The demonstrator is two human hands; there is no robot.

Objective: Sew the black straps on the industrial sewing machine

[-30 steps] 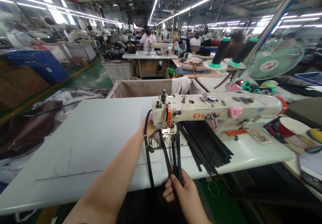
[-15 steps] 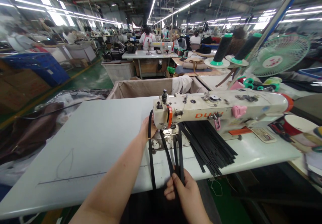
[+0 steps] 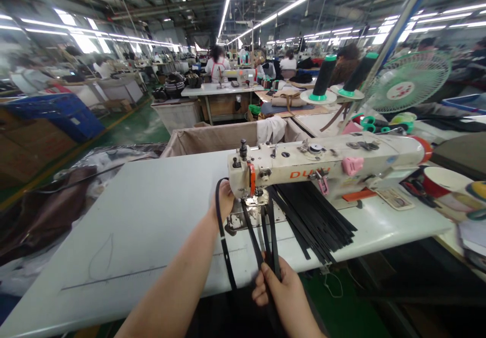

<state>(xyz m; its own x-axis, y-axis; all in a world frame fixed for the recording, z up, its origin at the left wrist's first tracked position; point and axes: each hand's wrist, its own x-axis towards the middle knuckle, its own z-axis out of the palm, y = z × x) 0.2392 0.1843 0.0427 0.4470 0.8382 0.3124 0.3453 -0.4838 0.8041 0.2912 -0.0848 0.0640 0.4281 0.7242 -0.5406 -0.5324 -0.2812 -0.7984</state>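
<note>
A white industrial sewing machine (image 3: 326,163) stands on a white table (image 3: 148,216). My left hand (image 3: 225,200) reaches behind the machine's head and holds a looped black strap (image 3: 222,236) that hangs over the table's front edge. My right hand (image 3: 281,290) sits at the front edge, pinching a few black straps (image 3: 268,236) that run up under the presser foot. A stack of black strips (image 3: 315,216) lies fanned out on the table under the machine's arm.
Two black thread cones (image 3: 322,77) stand on a rack behind the machine, beside a green fan (image 3: 410,82). A red and white bowl (image 3: 442,181) sits at the right. A fabric-lined bin (image 3: 216,135) stands behind the table. Other workers sit at far tables.
The loop at my left hand has bulged out a little to the left. My right hand has slid slightly lower and right along the straps. The view shifted a little.
</note>
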